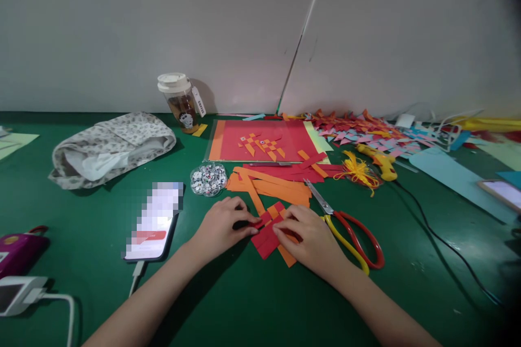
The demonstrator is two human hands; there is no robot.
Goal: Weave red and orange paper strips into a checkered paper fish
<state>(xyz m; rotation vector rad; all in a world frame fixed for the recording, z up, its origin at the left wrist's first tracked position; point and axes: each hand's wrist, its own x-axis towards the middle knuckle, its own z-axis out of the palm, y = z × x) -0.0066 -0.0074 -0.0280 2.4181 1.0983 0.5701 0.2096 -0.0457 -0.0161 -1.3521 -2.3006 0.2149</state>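
Between my two hands lies a small weave of red and orange paper strips (266, 241), its strips crossing over and under. My left hand (225, 223) pinches its left edge with thumb and forefinger. From the other side my right hand (306, 233) grips the weave, fingertips on the red strips. An orange strip (253, 193) runs out from its upper left. Just beyond are stacked orange paper strips (280, 188) and red strips (295, 173). Scissors (345, 227) with red and yellow handles lie open-bladed beside my right hand.
Woven paper fish (266, 145) rest on a red sheet (295, 133). Nearby are a dish of googly eyes (208, 179), a lidded cup (182, 105), a phone (152, 225), a cloth bag (114, 146), yellow string (358, 171), a corded glue gun (378, 161) and heaped paper pieces (358, 124).
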